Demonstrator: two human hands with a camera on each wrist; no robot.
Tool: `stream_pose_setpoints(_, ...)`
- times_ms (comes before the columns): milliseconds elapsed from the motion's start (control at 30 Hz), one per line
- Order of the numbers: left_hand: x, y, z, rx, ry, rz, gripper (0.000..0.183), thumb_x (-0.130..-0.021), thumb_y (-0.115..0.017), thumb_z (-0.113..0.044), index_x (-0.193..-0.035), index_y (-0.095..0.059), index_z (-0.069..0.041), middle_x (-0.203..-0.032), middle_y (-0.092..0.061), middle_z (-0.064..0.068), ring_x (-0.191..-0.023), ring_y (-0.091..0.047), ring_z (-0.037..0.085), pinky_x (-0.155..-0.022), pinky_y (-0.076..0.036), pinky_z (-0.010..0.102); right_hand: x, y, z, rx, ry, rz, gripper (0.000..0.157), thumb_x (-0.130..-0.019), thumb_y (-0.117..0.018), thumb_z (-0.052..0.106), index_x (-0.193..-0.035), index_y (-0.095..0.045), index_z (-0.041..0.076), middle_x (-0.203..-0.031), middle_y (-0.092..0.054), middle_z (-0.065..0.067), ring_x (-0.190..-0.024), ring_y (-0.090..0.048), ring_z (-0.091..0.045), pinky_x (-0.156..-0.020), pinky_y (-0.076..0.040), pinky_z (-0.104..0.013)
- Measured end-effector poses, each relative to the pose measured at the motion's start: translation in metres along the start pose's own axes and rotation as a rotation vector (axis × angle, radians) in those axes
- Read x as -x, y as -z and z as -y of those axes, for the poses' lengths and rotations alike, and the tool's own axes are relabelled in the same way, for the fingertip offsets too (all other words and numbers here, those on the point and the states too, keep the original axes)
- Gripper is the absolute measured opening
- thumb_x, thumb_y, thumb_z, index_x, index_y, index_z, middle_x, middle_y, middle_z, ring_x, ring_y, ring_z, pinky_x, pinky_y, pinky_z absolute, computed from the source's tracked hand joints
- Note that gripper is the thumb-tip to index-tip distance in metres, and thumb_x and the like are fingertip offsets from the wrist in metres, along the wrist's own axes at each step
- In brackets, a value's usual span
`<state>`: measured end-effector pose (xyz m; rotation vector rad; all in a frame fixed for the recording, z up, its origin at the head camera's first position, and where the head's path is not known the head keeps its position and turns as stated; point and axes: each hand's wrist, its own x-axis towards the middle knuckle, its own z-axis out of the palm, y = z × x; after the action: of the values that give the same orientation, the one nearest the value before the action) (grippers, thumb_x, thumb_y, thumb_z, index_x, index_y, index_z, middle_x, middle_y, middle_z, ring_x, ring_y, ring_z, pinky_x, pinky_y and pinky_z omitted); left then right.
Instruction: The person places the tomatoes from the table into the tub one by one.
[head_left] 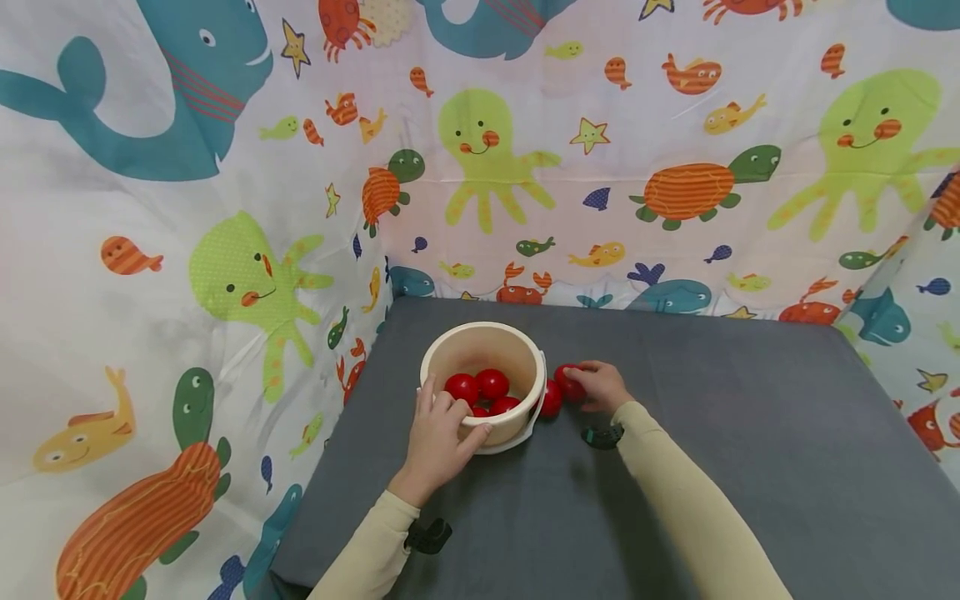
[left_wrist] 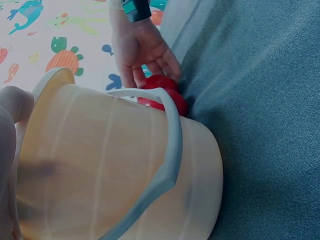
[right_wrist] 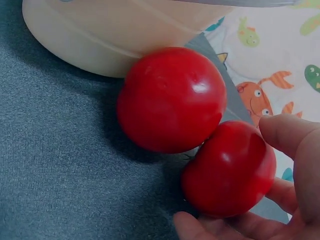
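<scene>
A cream bucket [head_left: 483,333] stands upright on the dark cloth, with several red tomatoes [head_left: 492,383] inside it. My left hand [head_left: 441,437] grips its near-left rim, thumb along the front and fingers over the edge. The bucket's pale handle [left_wrist: 172,135] hangs down along its side. Just right of the bucket, one tomato [right_wrist: 172,100] rests against the bucket's base. Beside that one, a second tomato [right_wrist: 232,170] sits in my right hand [head_left: 602,387], thumb on one side and fingers curled under the other. These two tomatoes touch each other.
Dark grey cloth [head_left: 720,433] covers the table and stretches to the right of my hands. A white curtain [head_left: 525,250] printed with sea animals rises behind the table and along its left and right sides. Each wrist wears a dark band [head_left: 429,536].
</scene>
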<state>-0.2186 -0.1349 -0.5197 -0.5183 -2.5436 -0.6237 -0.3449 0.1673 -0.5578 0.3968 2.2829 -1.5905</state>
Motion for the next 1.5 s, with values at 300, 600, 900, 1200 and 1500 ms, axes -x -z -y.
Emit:
stream_pose_setpoints(300,0.0,0.0,0.0,0.003,-0.002,-0.002,0.029,-0.088,-0.07,-0.038,-0.082,-0.062,-0.011,-0.091,-0.06,0.011,-0.137,-0.044,0.05,-0.111,-0.034,0.076,0.0,-0.005,0.001,0.008,-0.004,-0.039,0.068,-0.097,-0.065,0.037,-0.152,-0.041,0.004,-0.154,-0.041,-0.026,-0.133,-0.05,-0.044,-0.09,-0.06,-0.054)
stream_pose_setpoints(600,-0.001,0.001,0.0,0.006,0.005,-0.001,0.03,-0.088,-0.07,-0.038,-0.081,-0.062,-0.01,-0.091,-0.06,0.012,-0.138,-0.042,0.047,-0.111,-0.033,0.076,-0.003,-0.009,-0.004,0.008,0.009,-0.083,0.067,-0.097,-0.063,0.039,-0.152,-0.043,0.006,-0.154,-0.043,-0.025,-0.131,-0.052,-0.043,-0.084,-0.062,-0.05)
stream_pose_setpoints(900,-0.001,0.001,-0.002,-0.003,0.001,0.003,0.031,-0.089,-0.069,-0.039,-0.082,-0.061,-0.01,-0.092,-0.06,0.012,-0.138,-0.042,0.049,-0.112,-0.033,0.075,0.0,-0.006,-0.007,-0.053,0.021,-0.064,0.064,-0.098,-0.061,0.036,-0.151,-0.043,0.005,-0.154,-0.042,-0.025,-0.132,-0.051,-0.043,-0.087,-0.061,-0.052)
stream_pose_setpoints(1200,-0.001,-0.001,0.0,-0.012,-0.018,-0.017,0.031,-0.089,-0.069,-0.039,-0.081,-0.061,-0.01,-0.09,-0.059,0.012,-0.135,-0.045,0.047,-0.111,-0.035,0.075,0.006,0.0,-0.008,-0.133,0.016,-0.049,0.063,-0.1,-0.06,0.032,-0.152,-0.041,0.002,-0.155,-0.04,-0.025,-0.134,-0.049,-0.043,-0.096,-0.057,-0.052)
stream_pose_setpoints(1500,0.0,-0.002,0.0,-0.005,-0.006,-0.012,0.031,-0.088,-0.069,-0.039,-0.081,-0.061,-0.011,-0.091,-0.06,0.012,-0.137,-0.042,0.047,-0.111,-0.034,0.076,0.015,0.016,0.0,-0.141,0.028,-0.042,0.064,-0.1,-0.06,0.03,-0.152,-0.039,0.001,-0.156,-0.038,-0.026,-0.132,-0.048,-0.042,-0.093,-0.06,-0.049)
